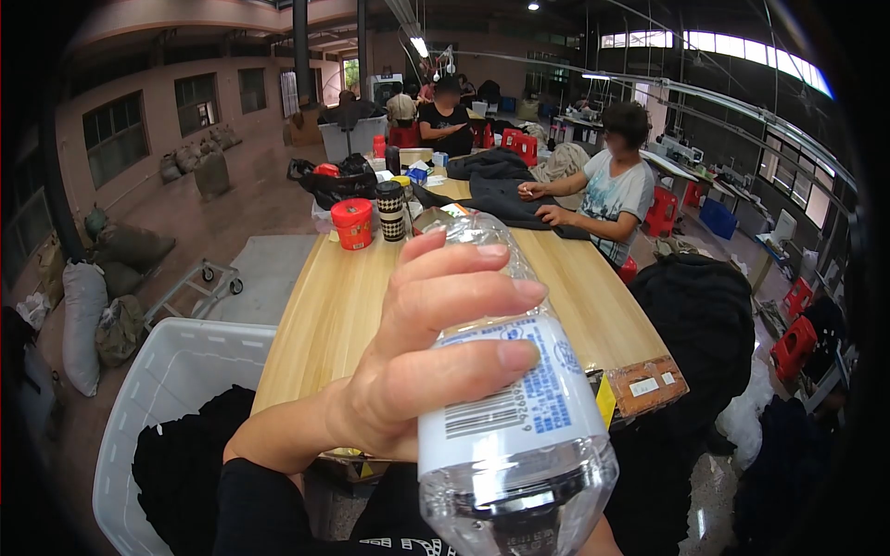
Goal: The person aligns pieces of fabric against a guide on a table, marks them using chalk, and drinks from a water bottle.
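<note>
My left hand [436, 324] comes up from the lower left and is closed around a clear plastic bottle [519, 463], close to the camera. The bottle has a white label with blue print and a barcode, and its wide end faces toward me. Fingers lie across the label and the clear part above it. A strip of skin, perhaps my right forearm [601, 541], shows at the bottom beside the bottle; the right hand's fingers are hidden. Beyond the bottle, a red tub [352, 224] and a checked tumbler [391, 211] stand on the wooden table [315, 315].
A white bin [125, 435] with black cloth stands at the left. Black fabric [695, 315] hangs at the table's right side. A person [612, 181] sits at the right edge with dark cloth [510, 199]; others sit farther back. A wheeled cart [199, 287] is left.
</note>
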The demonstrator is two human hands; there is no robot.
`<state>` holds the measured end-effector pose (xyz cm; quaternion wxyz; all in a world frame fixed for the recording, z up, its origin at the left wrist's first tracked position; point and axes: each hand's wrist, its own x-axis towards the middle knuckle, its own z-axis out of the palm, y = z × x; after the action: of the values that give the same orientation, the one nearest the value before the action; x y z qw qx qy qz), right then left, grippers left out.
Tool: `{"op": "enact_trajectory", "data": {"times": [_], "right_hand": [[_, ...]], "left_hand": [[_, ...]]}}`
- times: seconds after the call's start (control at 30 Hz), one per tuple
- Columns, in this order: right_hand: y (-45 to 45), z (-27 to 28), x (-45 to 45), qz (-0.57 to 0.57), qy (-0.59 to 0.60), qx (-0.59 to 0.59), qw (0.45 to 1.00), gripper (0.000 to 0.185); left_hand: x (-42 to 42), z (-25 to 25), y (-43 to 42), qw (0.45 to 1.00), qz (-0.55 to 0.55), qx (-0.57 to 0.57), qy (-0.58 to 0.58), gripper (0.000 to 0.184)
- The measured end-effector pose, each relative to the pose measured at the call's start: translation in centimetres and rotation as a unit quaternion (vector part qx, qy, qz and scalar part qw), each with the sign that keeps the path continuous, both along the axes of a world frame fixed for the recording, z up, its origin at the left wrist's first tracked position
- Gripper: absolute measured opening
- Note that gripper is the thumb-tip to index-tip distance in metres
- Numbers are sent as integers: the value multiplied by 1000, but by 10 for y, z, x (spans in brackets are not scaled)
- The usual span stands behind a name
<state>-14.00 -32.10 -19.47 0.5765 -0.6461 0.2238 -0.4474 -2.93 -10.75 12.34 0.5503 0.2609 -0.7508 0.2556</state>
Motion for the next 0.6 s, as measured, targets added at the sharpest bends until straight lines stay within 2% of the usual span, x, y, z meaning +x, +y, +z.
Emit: {"op": "enact_trajectory", "data": {"times": [0.2,0.6], "right_hand": [[4,6,0,0,-18,7,1000,33],[11,23,-8,-13,38,-61,997,32]], "left_hand": [[0,-3,-2,1000,-4,0,3,62],[2,-9,-9,1000,2,-15,12,57]]}}
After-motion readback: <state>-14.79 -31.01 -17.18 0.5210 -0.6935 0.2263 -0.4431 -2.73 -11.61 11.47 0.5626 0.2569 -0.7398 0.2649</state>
